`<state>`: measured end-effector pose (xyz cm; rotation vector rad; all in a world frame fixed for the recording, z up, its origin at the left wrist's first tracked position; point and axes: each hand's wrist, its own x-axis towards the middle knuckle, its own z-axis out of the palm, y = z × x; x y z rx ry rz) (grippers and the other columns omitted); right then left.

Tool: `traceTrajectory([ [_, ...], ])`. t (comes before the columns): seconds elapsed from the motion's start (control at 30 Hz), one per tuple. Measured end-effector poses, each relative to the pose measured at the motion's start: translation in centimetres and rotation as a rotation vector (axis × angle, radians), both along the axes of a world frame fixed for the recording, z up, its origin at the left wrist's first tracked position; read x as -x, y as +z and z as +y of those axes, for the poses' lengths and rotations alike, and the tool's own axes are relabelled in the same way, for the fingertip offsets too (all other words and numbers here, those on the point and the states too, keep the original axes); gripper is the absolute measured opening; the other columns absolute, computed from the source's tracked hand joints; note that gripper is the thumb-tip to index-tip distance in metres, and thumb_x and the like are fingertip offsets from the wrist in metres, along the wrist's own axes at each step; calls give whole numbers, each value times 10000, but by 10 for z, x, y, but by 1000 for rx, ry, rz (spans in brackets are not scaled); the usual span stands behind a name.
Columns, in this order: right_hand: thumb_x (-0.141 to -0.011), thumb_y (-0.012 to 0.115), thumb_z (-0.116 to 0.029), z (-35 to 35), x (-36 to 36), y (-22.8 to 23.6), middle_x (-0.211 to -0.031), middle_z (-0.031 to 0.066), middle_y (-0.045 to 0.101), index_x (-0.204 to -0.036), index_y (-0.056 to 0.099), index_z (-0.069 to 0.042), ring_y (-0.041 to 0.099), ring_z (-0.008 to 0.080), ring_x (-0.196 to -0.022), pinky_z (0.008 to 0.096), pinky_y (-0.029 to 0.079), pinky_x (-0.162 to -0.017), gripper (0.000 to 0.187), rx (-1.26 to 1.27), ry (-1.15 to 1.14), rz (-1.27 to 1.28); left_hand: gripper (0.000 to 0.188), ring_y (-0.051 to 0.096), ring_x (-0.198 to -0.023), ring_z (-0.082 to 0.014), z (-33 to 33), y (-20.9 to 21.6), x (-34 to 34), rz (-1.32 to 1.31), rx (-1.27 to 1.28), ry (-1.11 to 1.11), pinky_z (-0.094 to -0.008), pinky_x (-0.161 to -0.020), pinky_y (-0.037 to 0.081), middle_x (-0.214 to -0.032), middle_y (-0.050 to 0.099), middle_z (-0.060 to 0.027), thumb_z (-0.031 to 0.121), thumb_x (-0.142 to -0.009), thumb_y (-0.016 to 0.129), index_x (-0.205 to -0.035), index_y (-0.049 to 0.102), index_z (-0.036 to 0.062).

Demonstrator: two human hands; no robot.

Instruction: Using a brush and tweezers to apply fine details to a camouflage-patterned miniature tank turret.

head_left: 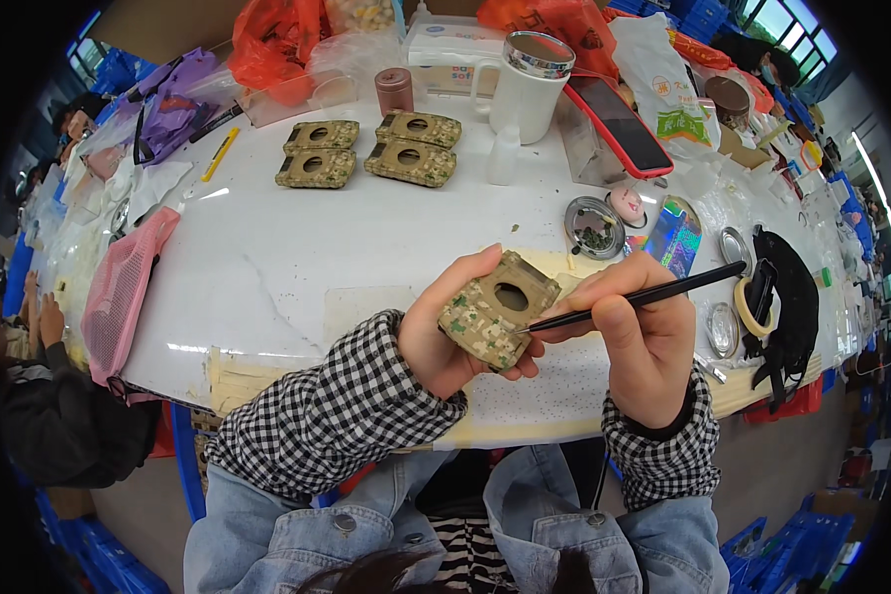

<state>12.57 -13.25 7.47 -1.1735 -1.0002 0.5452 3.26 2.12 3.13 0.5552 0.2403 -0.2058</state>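
Observation:
My left hand grips a small tan camouflage-patterned case with a round hole in its top, held tilted above the near edge of the white table. My right hand holds a thin black brush like a pen, its tip touching the case's right side. Several matching camouflage cases lie in a group at the far middle of the table.
A white mug, a brown cylinder, a red-edged phone, a small metal dish, a pink mesh bag, tape and black straps and orange bags crowd the table. Another person sits at far left.

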Motion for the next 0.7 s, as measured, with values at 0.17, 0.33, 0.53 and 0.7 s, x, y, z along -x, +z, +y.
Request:
traceTrajectory([
  [0.17, -926, 468, -151, 1, 0, 1, -826, 149, 608, -911, 477, 39, 641, 190, -741, 283, 542, -674, 191, 7, -3, 23, 551, 626, -661, -237, 1, -1, 0, -21, -7, -12, -320, -561, 527, -791, 622, -135, 509, -876, 380, -1023, 552, 7],
  [0.33, -924, 472, -112, 1, 2, 0, -819, 158, 621, -916, 474, 47, 639, 184, -749, 280, 535, -679, 159, 1, -4, 69, 553, 627, -663, -234, 0, -3, 0, -24, -4, -4, -321, -561, 527, -794, 623, -132, 511, -875, 381, -1027, 550, 7],
  [0.53, -924, 472, -111, 0, 0, 0, -816, 158, 622, -913, 476, 48, 638, 178, -741, 275, 533, -675, 160, 12, -2, 18, 546, 626, -665, -231, 0, -2, 0, -20, -12, 4, -325, -564, 527, -797, 624, -126, 511, -872, 390, -1027, 554, 14],
  [0.7, -920, 479, -108, 1, 1, 0, -810, 153, 619, -913, 482, 51, 636, 176, -736, 273, 534, -677, 159, 6, 1, 24, 543, 623, -663, -232, 0, -1, 0, -19, -17, 0, -332, -568, 527, -794, 621, -126, 511, -870, 395, -1023, 558, 16],
])
